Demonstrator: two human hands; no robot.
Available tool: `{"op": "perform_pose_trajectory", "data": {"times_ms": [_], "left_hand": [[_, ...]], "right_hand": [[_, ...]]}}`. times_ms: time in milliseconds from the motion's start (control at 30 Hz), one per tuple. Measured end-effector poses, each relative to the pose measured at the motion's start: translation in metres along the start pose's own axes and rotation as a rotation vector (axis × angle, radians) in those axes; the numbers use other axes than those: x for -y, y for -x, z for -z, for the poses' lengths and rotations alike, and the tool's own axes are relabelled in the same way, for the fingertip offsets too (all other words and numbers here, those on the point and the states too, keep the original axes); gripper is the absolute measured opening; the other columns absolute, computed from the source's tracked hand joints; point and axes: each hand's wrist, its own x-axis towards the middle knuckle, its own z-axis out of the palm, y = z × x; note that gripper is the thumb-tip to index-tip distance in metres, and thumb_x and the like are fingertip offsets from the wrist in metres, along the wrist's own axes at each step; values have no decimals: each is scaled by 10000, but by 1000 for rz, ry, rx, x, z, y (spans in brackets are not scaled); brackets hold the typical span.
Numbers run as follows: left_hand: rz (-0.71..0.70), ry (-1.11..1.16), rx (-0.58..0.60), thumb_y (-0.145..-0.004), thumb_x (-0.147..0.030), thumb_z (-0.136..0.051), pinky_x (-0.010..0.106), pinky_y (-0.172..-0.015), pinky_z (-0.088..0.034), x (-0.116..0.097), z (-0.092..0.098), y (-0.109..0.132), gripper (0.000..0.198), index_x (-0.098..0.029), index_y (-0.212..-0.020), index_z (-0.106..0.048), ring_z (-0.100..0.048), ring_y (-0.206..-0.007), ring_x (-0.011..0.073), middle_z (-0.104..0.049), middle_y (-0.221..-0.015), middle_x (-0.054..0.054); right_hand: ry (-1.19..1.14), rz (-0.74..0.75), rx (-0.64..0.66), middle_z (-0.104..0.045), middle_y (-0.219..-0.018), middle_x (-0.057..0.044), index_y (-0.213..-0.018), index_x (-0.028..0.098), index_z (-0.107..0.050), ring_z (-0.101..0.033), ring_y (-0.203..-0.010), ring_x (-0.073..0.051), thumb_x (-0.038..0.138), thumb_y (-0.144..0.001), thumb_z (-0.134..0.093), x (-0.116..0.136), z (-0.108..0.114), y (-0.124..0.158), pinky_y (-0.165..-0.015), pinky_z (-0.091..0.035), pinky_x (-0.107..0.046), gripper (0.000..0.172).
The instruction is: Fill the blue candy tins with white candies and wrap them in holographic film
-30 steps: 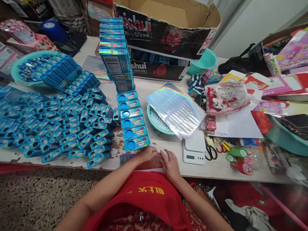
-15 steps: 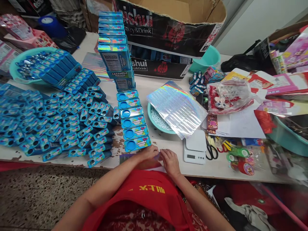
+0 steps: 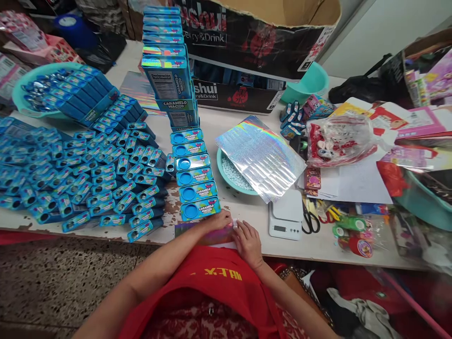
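My left hand [image 3: 221, 219] is closed, its fingertips pinched together close to the table's front edge. Facing it, my right hand [image 3: 247, 239] has its fingers bent and pressed together. A small whitish piece [image 3: 235, 223] shows between the fingertips of both hands; its kind is too small to make out. Under my left hand lies a shiny purple sheet [image 3: 190, 228]. Just beyond it runs a column of blue candy tins [image 3: 200, 208], lying flat with round wells in their lids. To the right, a silver holographic sticker sheet [image 3: 261, 155] rests across a bowl [image 3: 226, 181] of white pellets.
Many blue tins [image 3: 116, 188] stand crowded on the left. Behind the column rises a stack of filled display boxes [image 3: 173, 104]. A white scale [image 3: 282, 228] and black scissors [image 3: 310, 221] lie to the right, near a bagged toy [image 3: 335, 141]. Black cartons [image 3: 243, 42] stand at the back.
The view has shifted slightly. My hands stay close together, and the small whitish piece between the fingertips now shows more plainly. More of the purple sheet is visible.
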Motion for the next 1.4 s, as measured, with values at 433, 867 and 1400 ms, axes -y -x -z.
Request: {"op": "perform_pose_trajectory", "data": {"times_ms": [433, 867, 1400], "left_hand": [[-118, 323, -88, -923, -283, -298, 325, -996, -364, -41, 16, 49, 391, -179, -1247, -490, -485, -1181, 180, -533, -1304, 93], [-164, 392, -387, -900, -352, -414, 223, -629, -429, -111, 78, 152, 280, -201, -860, -647, -560, -642, 115, -646, -727, 6], [-42, 424, -542, -902, -307, -341, 214, -559, -346, -54, 128, 175, 190, -189, -1032, -414, -412, -552, 89, -441, -607, -67]], "right_hand": [[-734, -552, 81, -645, -685, -15, -718, 212, -607, -595, -655, -170, 450, -807, -587, 10, 123, -56, -638, -482, -285, 255], [-911, -411, -78, -649, -752, -22, -764, 228, -668, -603, -716, -177, 355, -767, -671, 58, 174, -101, -683, -505, -320, 128], [-774, -268, -241, -500, -1195, -85, -716, 208, -658, -437, -1198, -260, 313, -797, -615, 115, 121, -151, -984, -355, -465, 139]]}}
